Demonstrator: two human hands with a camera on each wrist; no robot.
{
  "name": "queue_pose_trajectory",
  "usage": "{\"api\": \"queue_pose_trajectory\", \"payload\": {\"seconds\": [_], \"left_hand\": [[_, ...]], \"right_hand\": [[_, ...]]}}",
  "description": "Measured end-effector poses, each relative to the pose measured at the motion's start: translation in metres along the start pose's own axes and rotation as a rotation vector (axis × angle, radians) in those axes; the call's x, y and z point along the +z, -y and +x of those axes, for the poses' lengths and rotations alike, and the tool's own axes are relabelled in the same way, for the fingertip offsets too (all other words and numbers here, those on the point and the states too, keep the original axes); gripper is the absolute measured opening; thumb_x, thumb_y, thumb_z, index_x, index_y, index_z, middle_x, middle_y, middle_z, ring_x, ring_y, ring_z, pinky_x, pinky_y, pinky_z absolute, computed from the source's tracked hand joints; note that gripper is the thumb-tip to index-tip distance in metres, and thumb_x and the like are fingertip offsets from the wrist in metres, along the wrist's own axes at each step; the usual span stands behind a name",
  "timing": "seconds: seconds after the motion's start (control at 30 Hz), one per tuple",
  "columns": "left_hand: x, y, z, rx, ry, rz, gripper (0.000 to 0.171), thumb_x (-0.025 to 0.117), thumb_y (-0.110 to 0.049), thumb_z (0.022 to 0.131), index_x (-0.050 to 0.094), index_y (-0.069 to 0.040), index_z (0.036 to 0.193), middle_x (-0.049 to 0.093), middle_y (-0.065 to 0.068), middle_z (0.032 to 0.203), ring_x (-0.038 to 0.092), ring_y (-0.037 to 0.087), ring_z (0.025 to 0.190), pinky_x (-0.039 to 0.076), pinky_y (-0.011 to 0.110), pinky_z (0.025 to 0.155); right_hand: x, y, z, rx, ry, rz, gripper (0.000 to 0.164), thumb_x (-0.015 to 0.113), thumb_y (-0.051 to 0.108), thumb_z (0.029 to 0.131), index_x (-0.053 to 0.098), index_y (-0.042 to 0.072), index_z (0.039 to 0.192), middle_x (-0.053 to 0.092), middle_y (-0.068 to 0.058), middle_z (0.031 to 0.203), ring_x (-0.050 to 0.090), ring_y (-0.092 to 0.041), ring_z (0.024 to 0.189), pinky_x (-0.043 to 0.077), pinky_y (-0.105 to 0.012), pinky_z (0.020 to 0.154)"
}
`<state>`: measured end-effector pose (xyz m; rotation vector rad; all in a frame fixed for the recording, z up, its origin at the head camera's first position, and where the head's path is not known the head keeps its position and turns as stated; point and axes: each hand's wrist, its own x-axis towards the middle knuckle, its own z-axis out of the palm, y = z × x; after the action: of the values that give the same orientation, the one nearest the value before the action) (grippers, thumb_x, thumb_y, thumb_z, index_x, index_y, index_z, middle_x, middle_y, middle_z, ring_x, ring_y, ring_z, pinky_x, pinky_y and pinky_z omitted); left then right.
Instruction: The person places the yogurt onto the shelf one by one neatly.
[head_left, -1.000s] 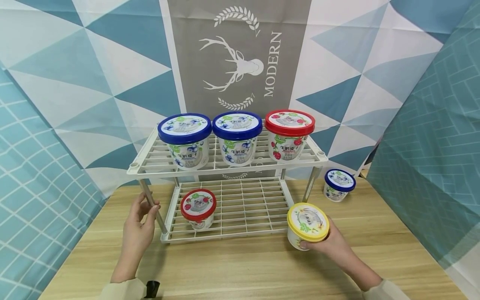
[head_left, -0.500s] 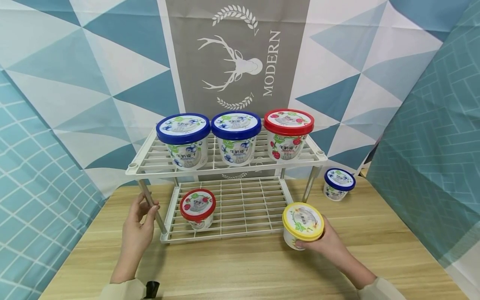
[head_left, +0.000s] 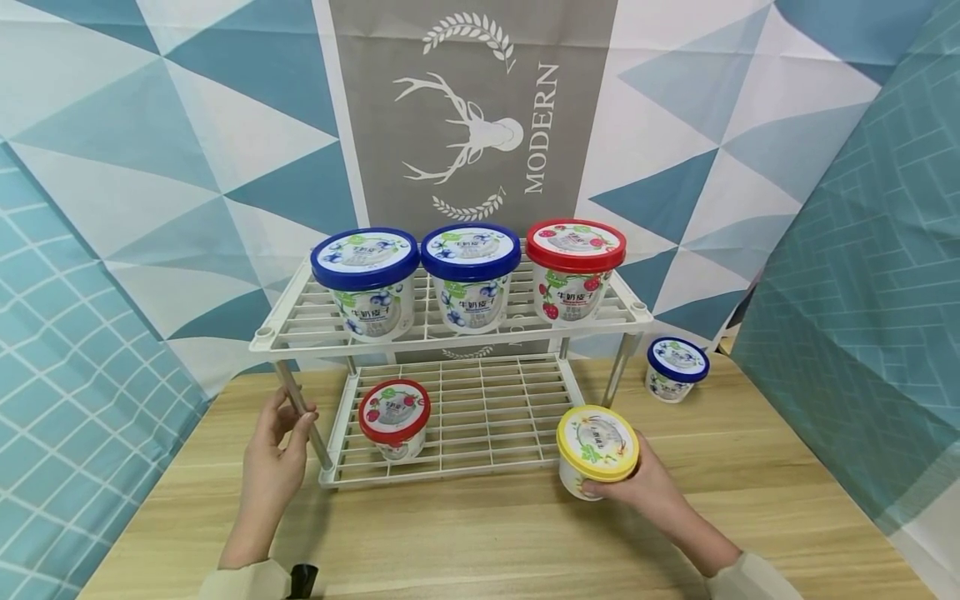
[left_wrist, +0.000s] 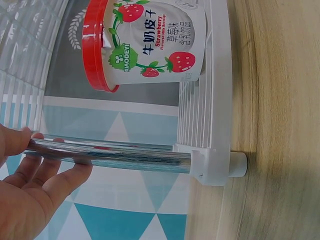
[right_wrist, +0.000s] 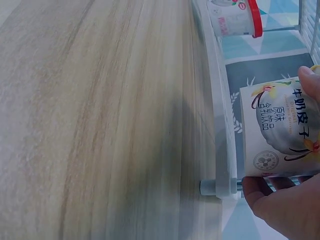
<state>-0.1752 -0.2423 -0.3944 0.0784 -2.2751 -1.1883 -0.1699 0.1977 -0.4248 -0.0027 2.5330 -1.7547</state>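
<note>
My right hand (head_left: pixel 648 487) grips a yellow-lidded tub (head_left: pixel 597 442) at the front right corner of the rack's lower shelf. In the right wrist view the thumb and fingers stand on opposite sides of the tub's printed wall (right_wrist: pixel 280 127). My left hand (head_left: pixel 276 454) holds the metal post (head_left: pixel 294 392) at the rack's front left; the left wrist view has the thumb on one side of this post and fingertips (left_wrist: pixel 82 167) on the other. On the left of the lower shelf (head_left: pixel 487 417) stands a red-lidded strawberry tub (head_left: pixel 395 417).
Two large blue-lidded tubs (head_left: pixel 367 283) (head_left: pixel 472 279) and a large red-lidded tub (head_left: pixel 573 271) stand in a row on the upper shelf (head_left: pixel 450 337). A small blue-lidded tub (head_left: pixel 677 368) stands on the wooden table (head_left: pixel 450 542), right of the rack. Patterned cloth (head_left: pixel 480 125) hangs behind.
My right hand has moved a little left with the yellow-lidded tub, nearer the lower shelf's right corner. The left hand stays at the post.
</note>
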Motion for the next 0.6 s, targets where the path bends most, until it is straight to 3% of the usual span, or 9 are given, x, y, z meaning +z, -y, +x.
{"api": "queue_pose_trajectory", "payload": {"seconds": [0.17, 0.37, 0.6], "left_hand": [[0.0, 0.001, 0.0, -0.018, 0.007, 0.004, 0.042, 0.052, -0.01, 0.096, 0.042, -0.013, 0.137, 0.063, 0.01, 0.107, 0.055, -0.004, 0.093, 0.034, -0.001, 0.078], [-0.001, 0.001, -0.001, -0.045, 0.024, -0.006, 0.042, 0.05, -0.011, 0.096, 0.041, -0.014, 0.138, 0.062, 0.01, 0.109, 0.049, -0.014, 0.091, 0.035, -0.002, 0.074], [-0.002, -0.002, -0.001, -0.025, 0.024, -0.007, 0.041, 0.05, -0.011, 0.097, 0.041, -0.011, 0.137, 0.062, 0.012, 0.108, 0.044, -0.02, 0.089, 0.033, -0.003, 0.076]], "right_hand": [[0.003, 0.003, 0.0, -0.012, 0.001, -0.014, 0.096, 0.086, 0.014, 0.065, 0.027, 0.007, 0.14, 0.046, -0.014, 0.134, 0.046, -0.027, 0.122, 0.036, -0.035, 0.098], [0.008, 0.004, 0.002, -0.014, -0.002, 0.007, 0.096, 0.086, 0.014, 0.065, 0.027, 0.007, 0.14, 0.046, -0.013, 0.134, 0.046, -0.027, 0.123, 0.037, -0.033, 0.098], [0.013, 0.007, 0.004, 0.003, -0.023, 0.016, 0.097, 0.087, 0.014, 0.063, 0.028, 0.008, 0.14, 0.048, -0.014, 0.134, 0.047, -0.028, 0.123, 0.037, -0.038, 0.1]]}}
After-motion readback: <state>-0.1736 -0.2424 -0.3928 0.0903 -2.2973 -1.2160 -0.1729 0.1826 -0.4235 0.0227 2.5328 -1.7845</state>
